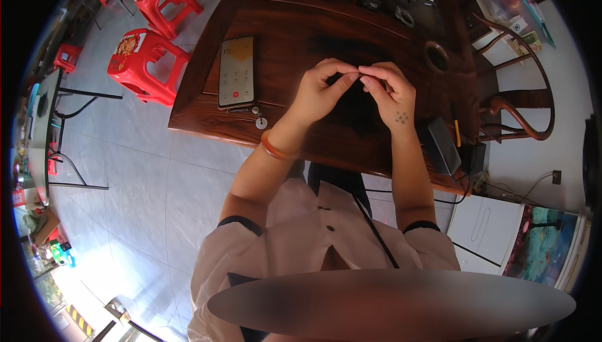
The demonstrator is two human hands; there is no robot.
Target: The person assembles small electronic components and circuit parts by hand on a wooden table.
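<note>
The left hand [324, 91] and right hand [392, 93] are hovering over the desk [282, 19], inward of its near edge, thumbs and index fingers curling into pinches whose tips are almost touching. Whether they are gripping anything cannot be told; any small thing would be sitting between those fingertips, too fine to make out. The step in hand is apparently close fingertip work, and the next move is probably calling for a light, steady pinch from both sides.

Counting: one phone [237, 73] is lying by the left edge, with one round pale tag [261, 123] beside its lower end, toward the near-left corner. One black box [441, 146] and one yellow stick [457, 133] are occupying the near-right corner area. Beyond the left edge, two larger red stools [147, 66] are standing on the floor [135, 172].
</note>
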